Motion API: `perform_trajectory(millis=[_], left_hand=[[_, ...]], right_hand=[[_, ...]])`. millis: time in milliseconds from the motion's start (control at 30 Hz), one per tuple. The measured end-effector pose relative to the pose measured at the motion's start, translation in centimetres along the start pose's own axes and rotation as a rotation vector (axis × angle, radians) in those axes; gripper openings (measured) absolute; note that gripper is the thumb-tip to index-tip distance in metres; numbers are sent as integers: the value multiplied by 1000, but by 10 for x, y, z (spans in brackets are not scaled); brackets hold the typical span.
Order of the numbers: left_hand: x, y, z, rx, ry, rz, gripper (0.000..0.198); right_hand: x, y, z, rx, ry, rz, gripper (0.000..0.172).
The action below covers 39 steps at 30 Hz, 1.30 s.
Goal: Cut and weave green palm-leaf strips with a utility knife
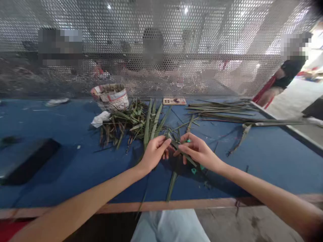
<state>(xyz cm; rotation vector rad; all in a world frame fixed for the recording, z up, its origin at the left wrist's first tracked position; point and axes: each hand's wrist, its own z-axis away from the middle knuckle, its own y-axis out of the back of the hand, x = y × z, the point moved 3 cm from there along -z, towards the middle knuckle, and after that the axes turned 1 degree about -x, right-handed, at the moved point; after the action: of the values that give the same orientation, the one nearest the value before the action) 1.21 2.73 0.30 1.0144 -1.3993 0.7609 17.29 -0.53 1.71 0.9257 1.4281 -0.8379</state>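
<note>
Both hands work over the middle of a blue table. My left hand [154, 151] is closed, thumb against fingers, pinching one end of a green leaf strip [189, 159]. My right hand [199, 152] is closed on the same strip a little lower, which slants down to the right past its fingers. Beneath the hands, another leaf piece [172, 186] points toward the table's front edge. Small teal bits [193, 171] lie near my right hand. Several long green leaf blades [152, 121] stretch out just beyond my left hand.
A leaf scrap pile [123, 124] lies by a worn bucket [111, 95] and crumpled white paper [101, 119]. A phone [174, 101] rests near the perforated metal screen [202, 67]. Long stalks [224, 109] lie right. A dark box [30, 161] sits left. Another person [285, 75] is far right.
</note>
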Motion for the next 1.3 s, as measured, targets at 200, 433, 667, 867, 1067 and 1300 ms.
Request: perform_trajectory(millis=[200,433,667,867,1067,1300], left_hand=[[1,-2,4,35,-9,28,27],[5,-8,9,-29,19,49,24],[5,-9,10,-15,70,-5,27],[-2,-10,8,-80,79,6,27],[-3,-11,7,-71,155,62,33],[-4,-11,6,-50,187,97,34]], right_hand=[[8,2,-3,52,-27,186,26],[12,1,-3,55,42,397,19],[14,-4,-1,62,109,611,21],[10,-6,0,-19,171,681,16],[11,-5,-2,-50,156,679,27],[12,-4,-3,-143,145,550,28]])
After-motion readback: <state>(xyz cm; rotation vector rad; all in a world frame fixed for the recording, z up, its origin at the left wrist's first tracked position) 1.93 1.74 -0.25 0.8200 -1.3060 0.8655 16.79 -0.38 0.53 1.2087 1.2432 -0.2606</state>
